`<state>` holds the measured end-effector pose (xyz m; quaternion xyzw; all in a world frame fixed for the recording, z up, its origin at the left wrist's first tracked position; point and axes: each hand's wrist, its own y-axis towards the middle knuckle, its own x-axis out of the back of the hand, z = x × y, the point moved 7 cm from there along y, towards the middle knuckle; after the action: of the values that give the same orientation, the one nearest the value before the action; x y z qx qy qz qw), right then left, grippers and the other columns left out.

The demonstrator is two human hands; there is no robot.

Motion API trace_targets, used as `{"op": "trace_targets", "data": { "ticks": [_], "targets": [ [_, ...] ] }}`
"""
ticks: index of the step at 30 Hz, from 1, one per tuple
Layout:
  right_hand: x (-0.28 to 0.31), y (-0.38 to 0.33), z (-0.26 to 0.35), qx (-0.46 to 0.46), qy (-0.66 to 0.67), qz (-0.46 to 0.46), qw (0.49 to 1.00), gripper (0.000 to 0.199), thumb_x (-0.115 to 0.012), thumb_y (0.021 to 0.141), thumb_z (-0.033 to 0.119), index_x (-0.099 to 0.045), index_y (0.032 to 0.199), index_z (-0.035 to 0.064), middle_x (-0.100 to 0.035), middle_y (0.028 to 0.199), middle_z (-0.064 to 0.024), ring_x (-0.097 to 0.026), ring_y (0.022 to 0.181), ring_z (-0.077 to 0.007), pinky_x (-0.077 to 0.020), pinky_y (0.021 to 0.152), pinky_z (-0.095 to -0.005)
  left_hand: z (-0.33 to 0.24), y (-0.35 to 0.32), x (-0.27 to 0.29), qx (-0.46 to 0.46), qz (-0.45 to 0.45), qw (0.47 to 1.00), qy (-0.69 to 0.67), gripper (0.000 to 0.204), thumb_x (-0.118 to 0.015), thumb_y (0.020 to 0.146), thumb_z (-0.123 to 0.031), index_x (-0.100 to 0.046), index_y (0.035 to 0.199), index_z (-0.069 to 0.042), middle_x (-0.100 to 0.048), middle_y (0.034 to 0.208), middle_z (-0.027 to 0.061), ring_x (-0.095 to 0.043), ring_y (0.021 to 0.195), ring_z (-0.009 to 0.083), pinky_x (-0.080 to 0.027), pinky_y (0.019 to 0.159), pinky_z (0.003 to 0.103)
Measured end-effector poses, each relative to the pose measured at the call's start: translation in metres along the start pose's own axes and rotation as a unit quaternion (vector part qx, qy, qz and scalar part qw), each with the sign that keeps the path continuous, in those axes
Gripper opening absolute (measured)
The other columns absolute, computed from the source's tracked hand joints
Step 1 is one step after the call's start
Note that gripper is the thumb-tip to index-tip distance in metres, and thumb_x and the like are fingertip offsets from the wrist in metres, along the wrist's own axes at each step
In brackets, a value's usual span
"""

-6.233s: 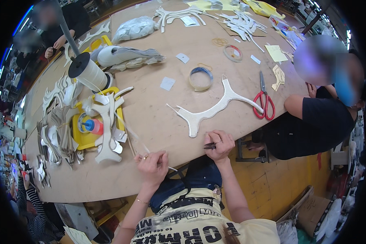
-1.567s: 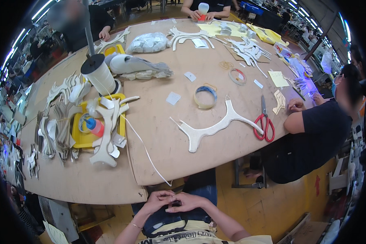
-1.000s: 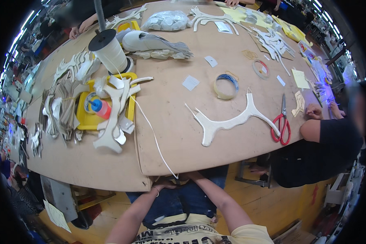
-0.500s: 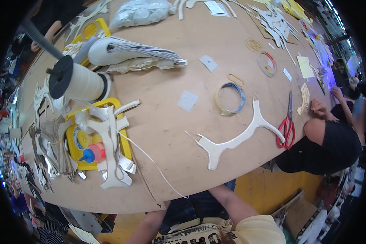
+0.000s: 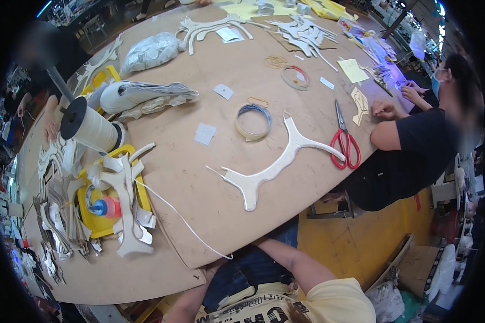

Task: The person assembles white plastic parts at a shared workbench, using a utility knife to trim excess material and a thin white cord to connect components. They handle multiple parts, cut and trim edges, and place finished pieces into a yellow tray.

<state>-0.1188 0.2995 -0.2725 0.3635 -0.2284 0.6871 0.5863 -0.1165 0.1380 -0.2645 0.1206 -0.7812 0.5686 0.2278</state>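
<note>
Both of my hands are hidden under the near table edge; only my left forearm (image 5: 189, 300) and right forearm (image 5: 293, 258) show. Nearest to them on the tabletop (image 5: 194, 177) lies the end of a thin white cord (image 5: 186, 222), which runs back toward a spool (image 5: 94, 126) at the left. A white branched padded piece (image 5: 272, 168) lies flat in front of me, with loose cord ends at its tips. Its right arm reaches the red-handled scissors (image 5: 346, 145). Beyond the piece sits a roll of tape (image 5: 252, 123).
On the left, a yellow tray (image 5: 98, 230) holds a red bottle with a blue cap (image 5: 109, 206) and cut white pieces (image 5: 125, 199). Stacked pieces (image 5: 140, 99) and a plastic bag (image 5: 151, 53) lie farther back. A co-worker (image 5: 415, 145) sits at the right edge.
The view has swung, so the table's things appear farther left and more of the co-worker shows. Things on the table keep their places. My hands stay hidden under the edge.
</note>
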Motion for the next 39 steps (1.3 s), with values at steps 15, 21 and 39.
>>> {"op": "trace_targets", "data": {
  "ticks": [15,21,39],
  "targets": [
    [-0.075,-0.024,-0.038,-0.120,-0.158,0.272,0.942,0.033,-0.056,0.085,0.035,-0.076,0.089,0.0091,-0.074,0.090,-0.0116,-0.072,0.091,-0.0241,-0.0335,0.109,-0.0467,-0.022,-0.009,-0.011,0.003,-0.021,1.000,0.015,0.052,-0.049,0.097,-0.042,-0.059,0.125,0.001,-0.065,0.116,0.0229,-0.059,0.111,0.0406,-0.044,0.101,0.042],
    [-0.067,-0.025,-0.033,-0.126,-0.133,0.286,0.940,0.035,-0.055,0.085,0.035,-0.075,0.093,0.0071,-0.074,0.093,-0.0112,-0.071,0.094,-0.0260,-0.0370,0.106,-0.0506,-0.026,-0.013,-0.013,0.005,-0.014,1.000,0.012,0.051,-0.050,0.097,-0.042,-0.059,0.125,0.000,-0.065,0.116,0.0230,-0.058,0.111,0.0408,-0.044,0.101,0.042],
    [0.065,-0.018,0.051,-0.113,-0.130,0.304,0.937,0.033,-0.058,0.089,0.028,-0.070,0.105,0.0017,-0.070,0.099,-0.0219,-0.069,0.091,-0.0397,-0.0532,0.083,-0.0483,-0.062,-0.090,0.012,-0.079,-0.012,0.988,-0.131,0.051,-0.051,0.097,-0.041,-0.059,0.126,0.000,-0.065,0.115,0.0232,-0.058,0.111,0.0413,-0.044,0.101,0.043]
  ]
}}
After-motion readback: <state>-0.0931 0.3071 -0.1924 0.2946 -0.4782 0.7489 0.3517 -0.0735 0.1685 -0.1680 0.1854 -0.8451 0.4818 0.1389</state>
